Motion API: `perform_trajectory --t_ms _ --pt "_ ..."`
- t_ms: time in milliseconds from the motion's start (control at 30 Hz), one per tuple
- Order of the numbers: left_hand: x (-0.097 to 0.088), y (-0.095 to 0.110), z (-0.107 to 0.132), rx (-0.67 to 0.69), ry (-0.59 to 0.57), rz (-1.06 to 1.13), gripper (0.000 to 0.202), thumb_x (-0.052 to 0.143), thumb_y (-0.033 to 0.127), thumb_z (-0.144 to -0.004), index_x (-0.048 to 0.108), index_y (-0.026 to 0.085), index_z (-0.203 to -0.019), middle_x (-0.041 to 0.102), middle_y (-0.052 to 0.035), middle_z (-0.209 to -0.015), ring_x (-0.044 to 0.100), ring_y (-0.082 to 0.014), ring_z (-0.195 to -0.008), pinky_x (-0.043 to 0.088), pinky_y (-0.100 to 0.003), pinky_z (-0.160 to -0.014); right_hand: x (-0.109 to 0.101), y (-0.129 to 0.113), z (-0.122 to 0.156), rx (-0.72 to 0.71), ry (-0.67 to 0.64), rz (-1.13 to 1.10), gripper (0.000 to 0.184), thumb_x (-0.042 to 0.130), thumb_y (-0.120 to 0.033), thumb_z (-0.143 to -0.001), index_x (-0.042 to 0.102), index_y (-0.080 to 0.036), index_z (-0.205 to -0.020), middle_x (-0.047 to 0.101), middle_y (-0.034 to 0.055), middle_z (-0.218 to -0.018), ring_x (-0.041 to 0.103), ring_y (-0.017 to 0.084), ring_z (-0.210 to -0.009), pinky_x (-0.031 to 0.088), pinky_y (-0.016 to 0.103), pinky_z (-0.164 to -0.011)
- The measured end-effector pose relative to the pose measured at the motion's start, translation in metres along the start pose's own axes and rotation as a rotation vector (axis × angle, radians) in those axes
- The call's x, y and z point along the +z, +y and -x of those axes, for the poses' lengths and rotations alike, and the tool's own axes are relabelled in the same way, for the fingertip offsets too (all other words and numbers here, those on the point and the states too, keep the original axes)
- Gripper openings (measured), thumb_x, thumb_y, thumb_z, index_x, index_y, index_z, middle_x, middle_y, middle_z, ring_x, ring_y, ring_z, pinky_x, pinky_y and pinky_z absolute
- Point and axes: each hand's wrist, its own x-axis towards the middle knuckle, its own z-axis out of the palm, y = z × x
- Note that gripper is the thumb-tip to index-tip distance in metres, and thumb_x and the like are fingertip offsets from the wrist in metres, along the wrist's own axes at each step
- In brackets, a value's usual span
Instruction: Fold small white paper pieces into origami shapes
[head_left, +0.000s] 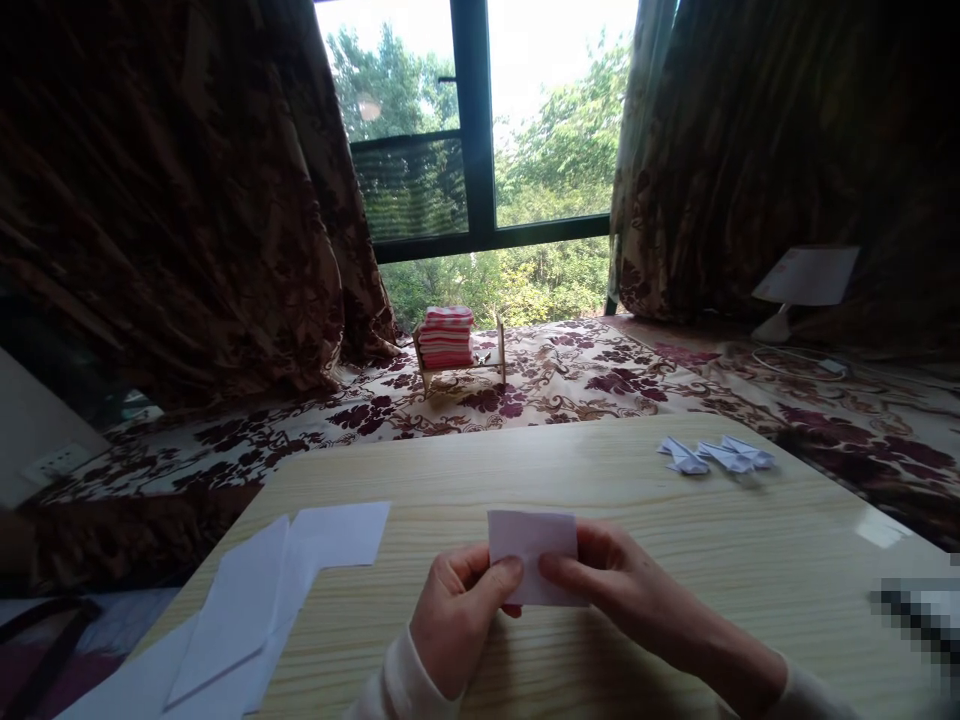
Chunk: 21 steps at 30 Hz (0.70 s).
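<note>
A small, roughly square piece of white paper [534,535] is held up just above the wooden table [442,470]. My left hand [461,605] pinches its left side, thumb on the face towards me and fingers behind. On the right edge, my right hand [622,575] grips the same paper with its thumb in front. The back of the paper and most fingertips are hidden. Several folded white paper pieces [731,456] lie at the table's far right. Larger white paper sheets [232,610] overlap on the left side of the table.
Beyond the table, a floral cloth [570,375] covers a ledge below the window [476,130]. On it stand a small rack [501,350] with stacked pink-striped cloths [448,338] and a white lamp [806,278]. Patterned curtains [225,200] hang on both sides.
</note>
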Motion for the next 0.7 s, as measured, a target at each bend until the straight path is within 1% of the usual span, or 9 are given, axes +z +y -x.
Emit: perform_trajectory --t_ms 67,167,267,333,400,533,600,700 --pt "-0.0003 -0.0036 -0.0004 -0.05 -0.017 0.103 0.034 0.067 0.043 -0.068 0.07 0.009 -0.068 0.056 -0.002 -0.057 0.049 -0.0109 -0.054 0.041 -0.023 -0.053 -0.0005 0.0022 0.0014 0.01 0.009 0.01 0.028 0.065 -0.036 -0.079 0.07 -0.015 -0.096 0.069 0.0023 -0.076 0.06 0.016 -0.072 0.045 0.025 -0.069" --pt "0.0009 -0.0081 -0.0017 -0.121 -0.048 0.246 0.033 0.069 0.042 -0.067 0.068 0.009 -0.064 0.055 -0.0014 -0.052 0.05 -0.0101 -0.047 0.041 -0.022 -0.049 -0.0017 0.0029 0.0044 -0.001 0.008 0.073 0.031 0.06 -0.037 -0.083 0.068 -0.016 -0.104 0.071 0.004 -0.08 0.061 0.017 -0.072 0.046 0.027 -0.069" --pt "0.0022 -0.0094 -0.0025 -0.152 -0.059 0.311 0.033 0.068 0.041 -0.066 0.065 0.009 -0.062 0.054 -0.0014 -0.051 0.05 -0.0104 -0.045 0.043 -0.023 -0.047 -0.0032 0.0012 0.0074 -0.027 0.065 0.19 0.029 0.056 -0.036 -0.085 0.07 -0.02 -0.104 0.072 0.005 -0.089 0.063 0.02 -0.081 0.048 0.029 -0.072" --pt "0.003 -0.0088 -0.0022 -0.167 -0.065 0.344 0.032 0.068 0.041 -0.066 0.065 0.009 -0.063 0.054 -0.0011 -0.05 0.05 -0.0101 -0.045 0.043 -0.023 -0.047 -0.0037 0.0004 0.0083 -0.058 0.075 0.244 0.025 0.055 -0.031 -0.084 0.072 -0.022 -0.101 0.071 0.0051 -0.094 0.063 0.021 -0.087 0.048 0.031 -0.077" --pt "0.0035 -0.0079 -0.0015 -0.178 -0.071 0.371 0.031 0.068 0.04 -0.066 0.065 0.01 -0.063 0.054 -0.0006 -0.05 0.05 -0.0098 -0.045 0.043 -0.022 -0.047 -0.0037 0.0008 0.0083 -0.104 0.061 0.284 0.024 0.054 -0.026 -0.083 0.073 -0.023 -0.098 0.071 0.0051 -0.092 0.063 0.021 -0.085 0.049 0.032 -0.076" --pt "0.0041 -0.0068 -0.0007 -0.186 -0.075 0.408 0.031 0.072 0.04 -0.062 0.064 0.011 -0.06 0.055 -0.0004 -0.05 0.052 -0.0098 -0.046 0.044 -0.023 -0.049 -0.0036 0.0046 0.0076 -0.209 0.09 0.408 0.023 0.055 -0.022 -0.083 0.073 -0.024 -0.097 0.067 0.0048 -0.078 0.061 0.019 -0.075 0.049 0.029 -0.066" --pt "0.004 -0.0067 -0.0008 -0.188 -0.076 0.418 0.03 0.074 0.039 -0.061 0.065 0.011 -0.06 0.056 -0.0006 -0.052 0.052 -0.0096 -0.046 0.044 -0.022 -0.049 -0.0036 0.0065 0.0077 -0.252 0.088 0.451 0.024 0.054 -0.02 -0.084 0.073 -0.024 -0.099 0.063 0.004 -0.075 0.059 0.017 -0.073 0.047 0.027 -0.064" --pt "0.0039 -0.0072 -0.0015 -0.201 -0.081 0.434 0.029 0.074 0.038 -0.062 0.066 0.01 -0.06 0.056 -0.0008 -0.052 0.053 -0.0097 -0.045 0.044 -0.022 -0.05 -0.0037 0.008 0.0081 -0.277 0.056 0.486 0.025 0.051 -0.019 -0.087 0.071 -0.024 -0.102 0.056 0.0023 -0.075 0.057 0.015 -0.07 0.045 0.026 -0.064"
